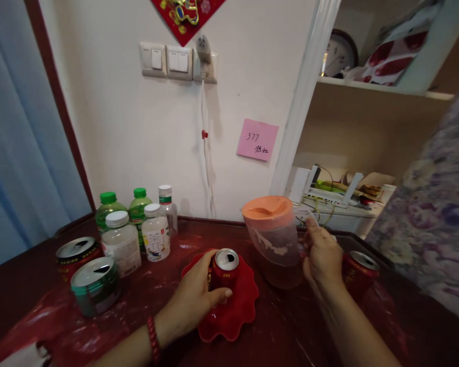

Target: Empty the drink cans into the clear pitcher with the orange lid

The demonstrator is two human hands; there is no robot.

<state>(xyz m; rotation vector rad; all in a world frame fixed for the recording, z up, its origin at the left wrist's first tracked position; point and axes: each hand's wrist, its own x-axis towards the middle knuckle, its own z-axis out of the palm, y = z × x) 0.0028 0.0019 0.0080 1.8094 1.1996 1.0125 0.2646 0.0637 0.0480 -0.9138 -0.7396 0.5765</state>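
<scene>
My left hand (193,295) is wrapped round a red can (226,270) with an opened top, which stands on a red scalloped plate (239,318). A red bead bracelet circles the left wrist. To the right, my right hand (323,255) grips the handle of a clear pitcher (273,239) with an orange lid. The pitcher is slightly tilted, beside the plate and apart from the can. Its lower part looks brownish. Just right of my right hand stands another red can (361,272), partly hidden.
At the left stand a green can (95,285), a dark red can (76,255), white-capped containers (122,244) and green-capped bottles (140,209). Behind are a wall with a white cable (204,163) and a shelf with a router (325,196). Floral cloth (436,204) hangs at the right.
</scene>
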